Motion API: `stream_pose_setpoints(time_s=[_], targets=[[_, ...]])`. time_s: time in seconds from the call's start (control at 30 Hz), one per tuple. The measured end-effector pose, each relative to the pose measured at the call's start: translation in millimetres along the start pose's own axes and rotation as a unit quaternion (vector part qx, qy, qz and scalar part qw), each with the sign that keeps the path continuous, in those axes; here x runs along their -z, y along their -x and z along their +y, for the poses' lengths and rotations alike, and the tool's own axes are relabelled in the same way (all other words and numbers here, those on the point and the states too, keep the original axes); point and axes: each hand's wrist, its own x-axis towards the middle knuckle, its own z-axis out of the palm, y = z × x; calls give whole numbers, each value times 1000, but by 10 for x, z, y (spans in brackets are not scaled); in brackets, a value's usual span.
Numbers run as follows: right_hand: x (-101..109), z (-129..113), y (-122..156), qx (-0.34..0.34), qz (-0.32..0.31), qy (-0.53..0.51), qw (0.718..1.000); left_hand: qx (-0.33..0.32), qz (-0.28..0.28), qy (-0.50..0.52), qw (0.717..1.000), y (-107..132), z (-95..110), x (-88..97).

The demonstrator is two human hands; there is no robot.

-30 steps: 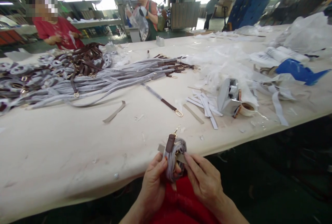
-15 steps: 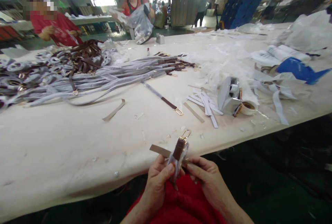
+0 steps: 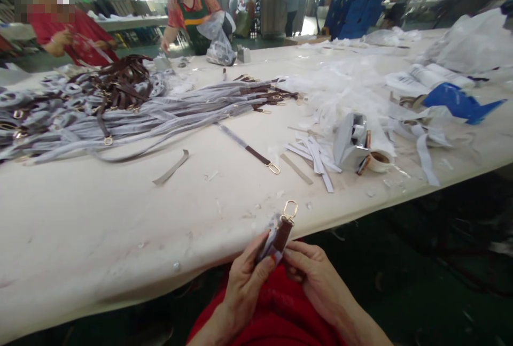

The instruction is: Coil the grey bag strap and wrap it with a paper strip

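A folded brown strap (image 3: 284, 232) with a gold clasp (image 3: 290, 209) at its top end stands tilted at the table's front edge. Greyish wrapping covers part of its folded bundle. My left hand (image 3: 249, 276) is closed round the bundle, thumb across the front. Close against its right side, my right hand (image 3: 310, 266) has its fingers pinched together; what lies between them is hidden. On the table beyond lies a single strap (image 3: 257, 155) with a brown end and a gold clasp. A taupe strip (image 3: 295, 168) rests beside it, and another taupe strip (image 3: 171, 168) lies further left.
A heap of grey-wrapped straps (image 3: 172, 116) with brown ends covers the back left. White strips (image 3: 316, 156), a tape dispenser (image 3: 349, 143) and a tape roll (image 3: 380, 161) sit to the right, near clear plastic and a blue piece (image 3: 455, 101). Two people stand across the table.
The taupe strip that stuck out across the bundle is now mostly out of sight. The bundle has turned slightly, and my right fingers have closed in on its side.
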Motion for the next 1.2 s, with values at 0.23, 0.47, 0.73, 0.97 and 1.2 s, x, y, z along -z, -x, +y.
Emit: stream_pose_setpoints(time_s=[0.23,0.47,0.73,0.97,1.2], targets=[[-32,-6,102,42,-53,0,998,-64,-11,-101,993,-22,-13,13],[-120,-2,126,38,-116,-1,993,-180,-12,-280,943,-45,-179,128],[-63,27,92,16,-110,13,994,-233,-18,-381,894,-62,-192,117],[25,183,-20,22,-15,153,988,-118,-25,-324,938,-53,-188,131],[85,254,-78,7,11,101,995,-13,-100,-262,960,-76,-52,154]])
